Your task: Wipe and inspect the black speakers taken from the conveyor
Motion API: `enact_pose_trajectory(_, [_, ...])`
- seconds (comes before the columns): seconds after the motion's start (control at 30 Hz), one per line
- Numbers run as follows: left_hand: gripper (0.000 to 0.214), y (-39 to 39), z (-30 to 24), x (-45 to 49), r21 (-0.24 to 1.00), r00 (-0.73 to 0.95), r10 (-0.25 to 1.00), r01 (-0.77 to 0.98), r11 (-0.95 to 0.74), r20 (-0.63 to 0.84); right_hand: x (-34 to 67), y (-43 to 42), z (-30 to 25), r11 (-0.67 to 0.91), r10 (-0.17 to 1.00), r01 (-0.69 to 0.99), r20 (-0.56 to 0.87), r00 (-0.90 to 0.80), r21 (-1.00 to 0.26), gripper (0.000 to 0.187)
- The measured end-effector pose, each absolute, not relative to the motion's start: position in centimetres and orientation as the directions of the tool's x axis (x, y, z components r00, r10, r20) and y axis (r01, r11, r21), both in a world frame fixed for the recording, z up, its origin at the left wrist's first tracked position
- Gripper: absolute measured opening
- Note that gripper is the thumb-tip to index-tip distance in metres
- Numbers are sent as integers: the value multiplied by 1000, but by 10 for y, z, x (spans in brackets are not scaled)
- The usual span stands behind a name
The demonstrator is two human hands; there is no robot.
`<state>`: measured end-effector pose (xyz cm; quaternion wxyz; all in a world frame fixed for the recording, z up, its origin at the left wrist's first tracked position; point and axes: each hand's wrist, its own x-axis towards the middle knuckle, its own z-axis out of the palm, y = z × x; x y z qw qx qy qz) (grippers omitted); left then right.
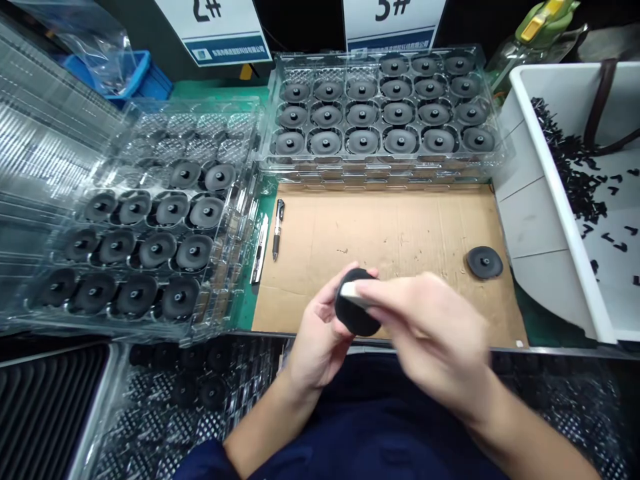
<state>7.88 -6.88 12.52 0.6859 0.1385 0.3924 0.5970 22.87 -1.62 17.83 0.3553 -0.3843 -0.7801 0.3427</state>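
Note:
Above the front edge of a cardboard sheet [320, 233], my left hand [320, 333] grips a round black disc part [357, 320] by its rim, its dark flat face turned up towards me. My right hand [435, 327], smeared by motion, pinches a small whitish block [350, 289] against that face. What the block is made of I cannot make out. Another black disc part [484, 262], with a small raised stub at its centre, lies alone on the right side of the cardboard.
Clear plastic trays of black discs stand at the left [150, 247] and back [380, 113]. A pen [277, 230] and a utility knife [259, 248] lie on the left. A white bin [555, 193] with small black scraps stands right, near a green-lidded bottle [540, 30].

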Motion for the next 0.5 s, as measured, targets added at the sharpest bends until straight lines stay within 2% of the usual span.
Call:
enact_pose_trajectory(0.03, [56,-68,124,79,663,-23,926,-705,253,-378,228,-14,174,439,850,340,262,-457,-832,28])
enact_pose_trajectory(0.13, [57,-69,122,75,673,-72,916,-701,235,-395,237,-10,147,163,870,398,-59,-490,-903,20])
enact_pose_trajectory(0.2, [55,-71,121,71,682,-107,915,-701,208,-389,250,-11,118,29,883,462,-194,-427,-886,19])
enact_pose_trajectory(0.3, [54,-71,120,71,698,-138,920,-695,174,-366,265,-14,79,-17,930,541,-212,-301,-841,21])
enact_pose_trajectory(0.4, [57,-68,120,77,721,-161,932,-680,134,-325,260,-16,83,-13,939,545,-198,-282,-839,21])
enact_pose_trajectory(0.47, [58,-67,120,82,740,-186,941,-666,91,-283,244,-18,108,48,964,499,-91,-250,-865,23])
enact_pose_trajectory(0.5, [59,-66,120,84,749,-195,944,-659,74,-265,234,-20,124,129,974,453,28,-223,-882,24])
